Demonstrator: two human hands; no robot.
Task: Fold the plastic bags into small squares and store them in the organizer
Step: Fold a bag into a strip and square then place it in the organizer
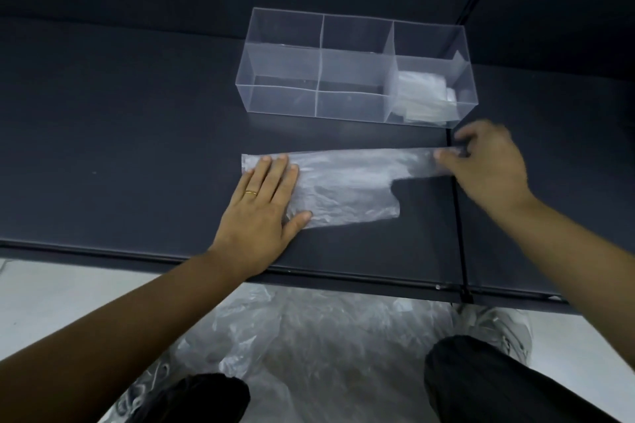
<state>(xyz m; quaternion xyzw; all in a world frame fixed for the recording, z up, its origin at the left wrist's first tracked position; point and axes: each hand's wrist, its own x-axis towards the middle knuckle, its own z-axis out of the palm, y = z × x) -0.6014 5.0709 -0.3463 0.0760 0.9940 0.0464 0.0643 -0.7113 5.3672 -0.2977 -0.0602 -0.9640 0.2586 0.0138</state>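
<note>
A clear plastic bag (347, 182) lies flat on the dark table (120, 148), stretched left to right. My left hand (264, 209) presses its left end down with flat, spread fingers. My right hand (488, 165) pinches the bag's upper handle strip at the right end and holds it taut. The lower handle lies loose. Behind the bag stands a clear acrylic organizer (285, 62) with several compartments. Folded plastic bags (422, 96) sit in its right compartment; the other compartments look empty.
A heap of loose clear plastic bags (309, 336) lies on the pale floor below the table's front edge, between my knees. A seam (453, 189) in the tabletop runs front to back under my right hand. A dark wall stands behind the organizer.
</note>
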